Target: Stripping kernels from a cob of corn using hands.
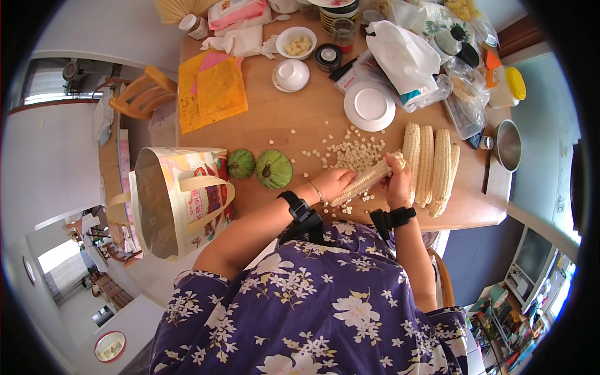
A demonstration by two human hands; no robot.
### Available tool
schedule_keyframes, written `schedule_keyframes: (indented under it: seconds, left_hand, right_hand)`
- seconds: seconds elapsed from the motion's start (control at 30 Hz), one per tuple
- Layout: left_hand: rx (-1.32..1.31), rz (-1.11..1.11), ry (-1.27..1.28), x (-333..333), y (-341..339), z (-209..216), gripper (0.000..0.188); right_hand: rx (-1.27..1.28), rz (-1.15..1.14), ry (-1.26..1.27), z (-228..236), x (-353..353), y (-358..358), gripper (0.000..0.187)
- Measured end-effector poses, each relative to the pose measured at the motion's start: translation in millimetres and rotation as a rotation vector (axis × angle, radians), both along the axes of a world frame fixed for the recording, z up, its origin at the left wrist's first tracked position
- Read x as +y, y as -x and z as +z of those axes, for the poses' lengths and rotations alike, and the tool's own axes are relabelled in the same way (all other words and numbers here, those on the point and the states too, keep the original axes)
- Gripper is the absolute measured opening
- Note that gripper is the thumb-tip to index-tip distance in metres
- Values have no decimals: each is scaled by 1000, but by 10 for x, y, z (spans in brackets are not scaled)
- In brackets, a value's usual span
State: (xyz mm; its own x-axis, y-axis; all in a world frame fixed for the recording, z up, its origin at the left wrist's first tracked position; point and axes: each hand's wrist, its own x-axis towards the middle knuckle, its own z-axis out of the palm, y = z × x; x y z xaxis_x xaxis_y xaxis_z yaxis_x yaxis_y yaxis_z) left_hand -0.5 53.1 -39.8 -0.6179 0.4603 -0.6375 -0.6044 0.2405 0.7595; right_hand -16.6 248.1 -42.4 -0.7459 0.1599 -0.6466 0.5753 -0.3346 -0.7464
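Observation:
A pale ear of corn [360, 184] lies tilted between my two hands, above the near part of the table. My left hand [335, 184] is closed around its lower left part, fingers curled. The upper right end is gripped by my right hand [399, 181], with the thumb near the tip. Loose whitish corn kernels [357, 152] are heaped just beyond the ear, and more are scattered beneath it and toward the left. Close to my right hand, several whole ears of corn [425, 165] lie side by side. My fingertips on the ear are partly hidden.
Left of my arm stand two green squashes [274, 169] and a large printed tote bag [181, 200]. Beyond the kernels are an upturned white bowl [370, 105], a white bowl of pale pieces [297, 44] and orange cloths [214, 90]. A metal bowl [507, 145] sits near the right edge.

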Motion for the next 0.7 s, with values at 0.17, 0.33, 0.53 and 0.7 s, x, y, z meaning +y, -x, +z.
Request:
schedule_keyframes:
  seconds: [0.17,0.33,0.53,0.7]
  left_hand:
    - [-178,129,-47,2,-17,-15,34]
    - [523,9,218,157,0,4,36]
    - [606,-25,436,238,26,63,34]
    - [530,-24,500,214,93,-93,35]
  right_hand:
    - [29,12,-7,93,-1,29,21]
    - [47,52,-201,153,-162,22,27]
    - [-69,25,-214,74,-248,-8,38]
    - [-31,27,-228,130,-296,-6,39]
